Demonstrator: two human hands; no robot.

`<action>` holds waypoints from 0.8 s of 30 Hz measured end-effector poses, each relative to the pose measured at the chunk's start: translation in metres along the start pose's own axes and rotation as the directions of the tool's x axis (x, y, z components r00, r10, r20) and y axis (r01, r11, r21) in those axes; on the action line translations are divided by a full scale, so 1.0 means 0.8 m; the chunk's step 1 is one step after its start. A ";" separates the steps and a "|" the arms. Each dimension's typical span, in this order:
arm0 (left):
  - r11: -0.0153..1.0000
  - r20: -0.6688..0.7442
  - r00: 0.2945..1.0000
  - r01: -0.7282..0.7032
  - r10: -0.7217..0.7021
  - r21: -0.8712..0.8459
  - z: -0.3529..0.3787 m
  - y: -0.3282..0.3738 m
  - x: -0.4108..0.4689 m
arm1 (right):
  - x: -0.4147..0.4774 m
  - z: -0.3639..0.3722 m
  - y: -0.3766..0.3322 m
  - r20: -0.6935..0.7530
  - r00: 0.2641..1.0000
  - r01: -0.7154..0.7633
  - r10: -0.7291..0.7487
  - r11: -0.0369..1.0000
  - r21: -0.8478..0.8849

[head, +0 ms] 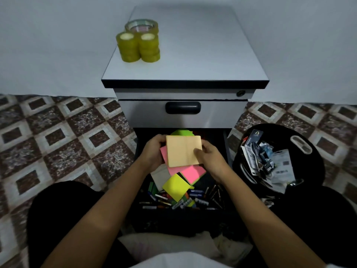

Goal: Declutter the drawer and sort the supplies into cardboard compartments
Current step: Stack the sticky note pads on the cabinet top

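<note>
Head view: left hand point(154, 151) and right hand point(209, 161) both grip one tan note pad point(182, 151) by its side edges, right thumb on top, above the open lower drawer point(173, 217). A pink pad point(185, 171), a yellow pad point(175, 185) and markers point(193, 198) lie beneath. Tape rolls point(138, 43) stand on the cabinet top point(193, 55). A black bin point(313, 171) holding wrappers sits at right.

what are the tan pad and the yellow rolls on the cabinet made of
The tan pad: paper by the look, matte; a flat dull face with a faint centre crease. The yellow rolls: probably plastic adhesive tape, glossy and translucent, wound around pale cores, likely cardboard.
</note>
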State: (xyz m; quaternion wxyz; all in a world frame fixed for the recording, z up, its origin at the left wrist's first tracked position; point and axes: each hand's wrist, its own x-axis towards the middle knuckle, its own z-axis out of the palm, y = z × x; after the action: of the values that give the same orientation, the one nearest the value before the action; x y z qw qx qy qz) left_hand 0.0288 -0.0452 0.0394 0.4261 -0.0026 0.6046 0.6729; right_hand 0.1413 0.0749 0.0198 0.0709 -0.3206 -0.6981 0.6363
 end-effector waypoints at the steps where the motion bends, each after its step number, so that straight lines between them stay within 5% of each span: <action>1: 0.999 -0.001 1.000 -0.023 0.023 -0.023 0.004 0.004 0.000 | -0.001 -0.002 -0.002 0.008 1.000 0.015 -0.015 1.000 -0.005; 8: 0.996 -0.026 0.999 -0.038 0.040 0.084 0.029 0.018 -0.011 | -0.005 -0.007 -0.017 -0.042 0.998 0.045 -0.047 0.998 -0.053; 17: 0.822 0.071 0.942 -0.322 0.328 0.470 0.056 0.068 -0.022 | -0.005 -0.047 -0.088 -0.237 0.970 0.075 -0.053 0.993 0.086; 24: 0.656 0.143 0.848 -0.491 0.510 0.573 0.130 0.170 -0.009 | 0.007 -0.124 -0.203 -0.337 0.910 0.184 -0.242 0.963 -0.196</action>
State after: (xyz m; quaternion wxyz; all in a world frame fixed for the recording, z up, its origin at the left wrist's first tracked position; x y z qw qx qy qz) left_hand 0.0084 0.0482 0.1817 0.1943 0.2861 0.7662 0.5417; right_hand 0.1288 0.1640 0.1873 0.2403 -0.3574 -0.7529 0.4977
